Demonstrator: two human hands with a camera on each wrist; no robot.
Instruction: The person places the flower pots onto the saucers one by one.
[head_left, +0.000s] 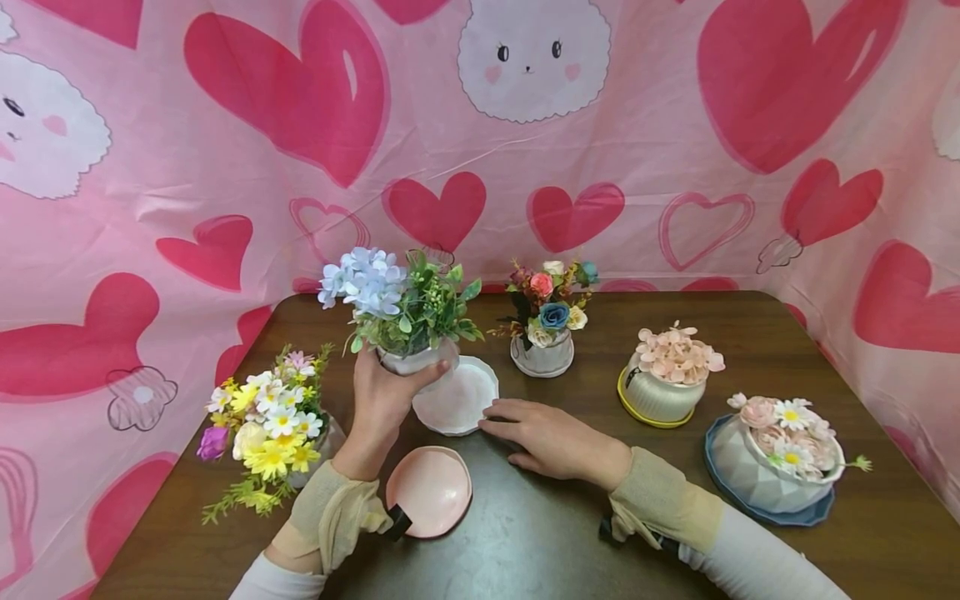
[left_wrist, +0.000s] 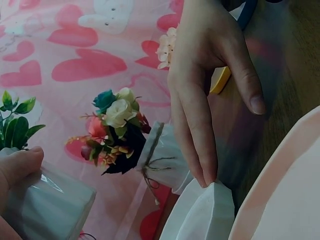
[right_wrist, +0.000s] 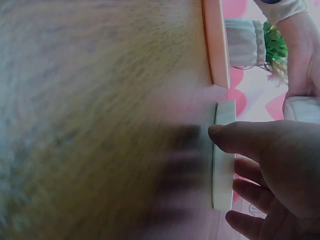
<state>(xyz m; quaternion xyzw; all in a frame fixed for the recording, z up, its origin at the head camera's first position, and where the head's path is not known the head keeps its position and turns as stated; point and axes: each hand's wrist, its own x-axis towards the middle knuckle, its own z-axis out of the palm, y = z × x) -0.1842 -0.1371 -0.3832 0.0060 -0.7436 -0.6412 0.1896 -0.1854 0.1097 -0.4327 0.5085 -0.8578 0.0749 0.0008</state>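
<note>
My left hand [head_left: 384, 403] grips a white pot [head_left: 420, 357] with pale blue flowers [head_left: 363, 282] and green leaves, held up off the table. The thumb lies across the pot's front in the left wrist view. Below and beside it, a white scalloped saucer [head_left: 459, 398] lies on the table. My right hand [head_left: 558, 440] touches this saucer's right rim with nearly straight fingertips; its thumb stands apart in the left wrist view. Nearer to me, a pink saucer [head_left: 429, 492] sits bare, just right of my left wrist.
On the left stands a pot of yellow and white flowers [head_left: 277, 421]. Behind is a white pot [head_left: 542, 357] of mixed roses. At right are a cream ribbed pot [head_left: 663, 392] on a yellow saucer and a faceted white pot [head_left: 783, 483] on a blue saucer.
</note>
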